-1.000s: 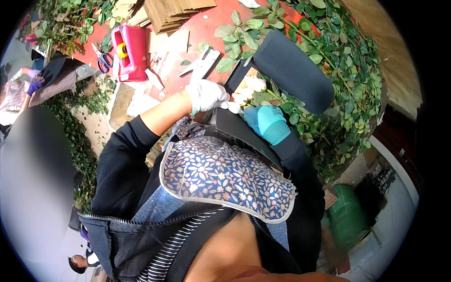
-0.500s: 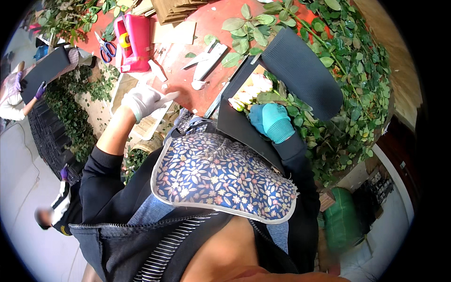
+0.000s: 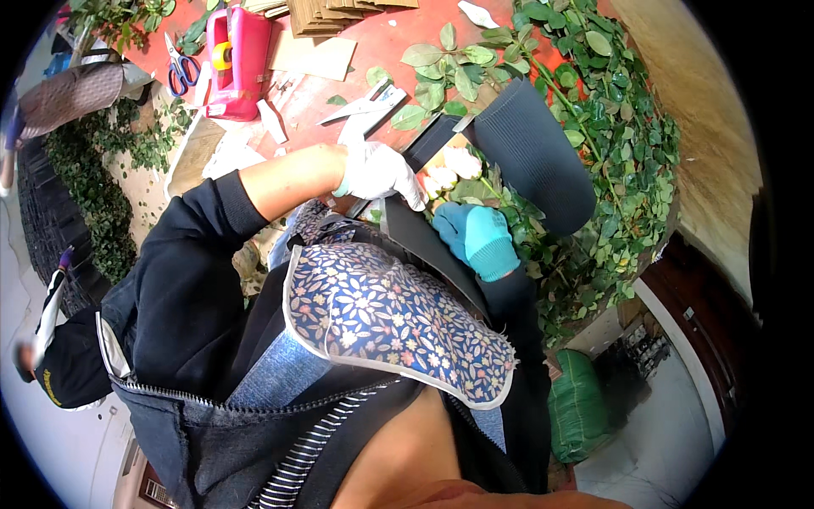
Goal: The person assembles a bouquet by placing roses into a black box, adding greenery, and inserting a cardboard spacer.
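I'm looking down over the head cam. My left hand, in a white glove, is curling its fingers onto the near edge of the dark corrugated wrap; the grip looks closed on the sheet, though the fingertips are partly hidden. My right hand, in a teal glove, is sitting bunched in a loose fist just beside the white roses; I cannot tell whether it is clamping a stem.

The wrap is lying rolled on the right part of the red table, its long axis running from lower left near my hands up and to the right, with the rounded end pointing away from me. The roses are lying inside its near fold, heads toward my left hand.

Room to move: leafy cuttings are crowding the whole right side, touching the wrap and spilling over the table edge. The freest stretch of table is lying up and left of the wrap, and even that is littered with paper scraps and stray leaves. Farther left, well apart from my hands, a pink tape dispenser is standing, with blue-handled scissors just beside it. Brown card sheets are stacking at the far edge. My floral apron is blocking the view of the near table edge.
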### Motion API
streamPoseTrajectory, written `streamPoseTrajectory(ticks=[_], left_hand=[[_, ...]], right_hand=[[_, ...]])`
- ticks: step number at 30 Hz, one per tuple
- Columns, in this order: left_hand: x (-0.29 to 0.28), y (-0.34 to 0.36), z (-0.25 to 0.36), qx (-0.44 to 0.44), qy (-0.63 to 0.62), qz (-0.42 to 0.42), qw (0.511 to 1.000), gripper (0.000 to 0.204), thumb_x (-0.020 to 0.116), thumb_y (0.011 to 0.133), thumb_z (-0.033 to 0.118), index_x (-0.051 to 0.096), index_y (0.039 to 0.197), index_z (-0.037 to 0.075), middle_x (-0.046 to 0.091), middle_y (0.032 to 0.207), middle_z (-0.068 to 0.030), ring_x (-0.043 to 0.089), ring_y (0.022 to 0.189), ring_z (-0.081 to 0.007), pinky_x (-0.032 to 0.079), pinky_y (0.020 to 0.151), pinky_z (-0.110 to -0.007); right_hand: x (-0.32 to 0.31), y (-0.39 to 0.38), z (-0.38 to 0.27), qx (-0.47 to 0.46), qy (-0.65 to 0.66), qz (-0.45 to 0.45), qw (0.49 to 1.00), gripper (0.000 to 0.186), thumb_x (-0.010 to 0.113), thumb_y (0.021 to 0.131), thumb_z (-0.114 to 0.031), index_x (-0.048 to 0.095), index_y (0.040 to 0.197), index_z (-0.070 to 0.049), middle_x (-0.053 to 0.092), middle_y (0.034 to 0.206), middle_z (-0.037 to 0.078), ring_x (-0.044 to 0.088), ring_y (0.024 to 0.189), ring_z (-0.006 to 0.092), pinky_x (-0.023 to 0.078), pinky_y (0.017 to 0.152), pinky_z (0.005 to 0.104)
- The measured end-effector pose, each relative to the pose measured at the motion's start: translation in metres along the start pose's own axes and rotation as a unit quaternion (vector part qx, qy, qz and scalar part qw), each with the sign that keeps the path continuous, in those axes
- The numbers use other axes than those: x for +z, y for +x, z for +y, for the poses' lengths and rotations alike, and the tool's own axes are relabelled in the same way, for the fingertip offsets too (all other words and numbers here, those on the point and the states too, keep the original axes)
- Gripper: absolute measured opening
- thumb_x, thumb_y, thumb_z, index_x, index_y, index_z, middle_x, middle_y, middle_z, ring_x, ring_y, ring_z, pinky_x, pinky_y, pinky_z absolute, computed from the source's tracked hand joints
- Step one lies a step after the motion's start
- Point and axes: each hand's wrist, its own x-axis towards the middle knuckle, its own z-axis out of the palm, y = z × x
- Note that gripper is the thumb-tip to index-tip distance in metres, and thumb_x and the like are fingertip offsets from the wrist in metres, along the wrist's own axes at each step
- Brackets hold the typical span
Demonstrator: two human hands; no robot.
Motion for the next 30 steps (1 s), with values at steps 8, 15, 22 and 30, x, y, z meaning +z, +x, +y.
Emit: streamPoseTrajectory(ticks=[8,15,22,30], left_hand=[[0.016,0.004,-0.01,-0.068,0.042,-0.009,0.997,0.035,0.05,0.09,0.027,0.07,0.119,0.029,0.066,0.125,-0.0003,0.062,0.115,-0.0247,0.046,0.098,-0.034],[0.016,0.002,-0.011,-0.002,0.018,0.035,0.999,0.033,0.052,0.089,0.018,0.072,0.113,0.024,0.067,0.122,-0.0031,0.063,0.112,-0.025,0.048,0.095,-0.035],[0.01,0.002,0.001,0.063,0.137,0.176,0.973,0.022,0.056,0.089,0.018,0.068,0.107,0.013,0.067,0.09,-0.0097,0.066,0.082,-0.0289,0.052,0.07,-0.039],[0.005,0.017,0.014,-0.043,0.227,0.073,0.97,0.025,0.051,0.092,0.027,0.065,0.092,0.008,0.065,0.081,-0.0178,0.065,0.073,-0.0367,0.05,0.066,-0.046]], right_hand=[[0.023,0.011,-0.003,0.045,-0.171,0.025,0.984,0.024,0.055,0.094,-0.03,0.058,0.087,-0.007,0.062,0.064,0.016,0.063,0.056,0.0337,0.046,0.05,0.0467],[0.013,0.021,-0.005,0.025,-0.202,-0.013,0.979,0.02,0.051,0.09,-0.018,0.064,0.084,-0.004,0.067,0.067,0.016,0.067,0.056,0.0306,0.051,0.047,0.0446],[0.016,0.021,-0.004,0.03,-0.164,-0.016,0.986,0.021,0.051,0.091,-0.019,0.065,0.084,-0.003,0.066,0.068,0.017,0.067,0.058,0.0321,0.051,0.05,0.0449],[0.001,0.008,0.004,0.109,-0.098,0.055,0.988,0.012,0.06,0.09,-0.02,0.063,0.095,-0.01,0.064,0.073,0.017,0.064,0.067,0.0362,0.049,0.06,0.049]])
